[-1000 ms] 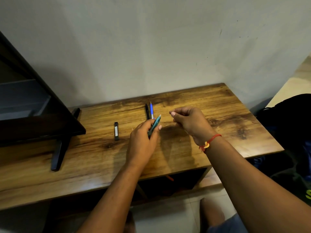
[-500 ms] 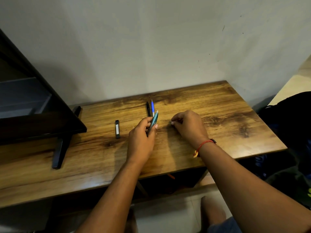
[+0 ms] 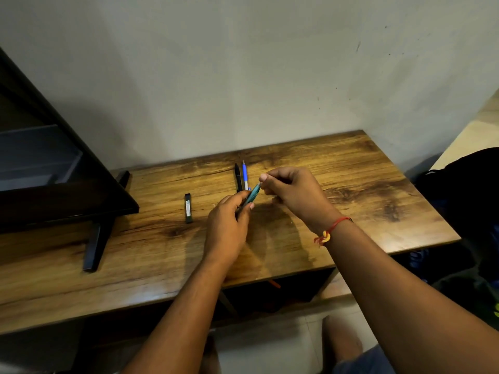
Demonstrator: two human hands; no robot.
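The left hand [image 3: 228, 228] grips the teal pen [image 3: 253, 194] round its lower barrel, fingers curled, and holds it just above the tabletop [image 3: 351, 168] with its far end tilted up and to the right. That tilt seems meant to present the end to the other hand. The right hand [image 3: 294, 195] meets it there, its thumb and forefinger pinched on the tip and the other fingers curled under. Whether a small part sits between those fingertips is too small to tell. With both hands joined on the one pen, the work looks like fitting or twisting something at its end, with the left steadying and the right doing the fine part. A black pen [image 3: 238, 179] and a blue pen [image 3: 245, 175] lie side by side just beyond the hands, probably waiting within reach. A small black case [image 3: 188, 207] lies apart to the left, near the dark stand foot [image 3: 94, 247].
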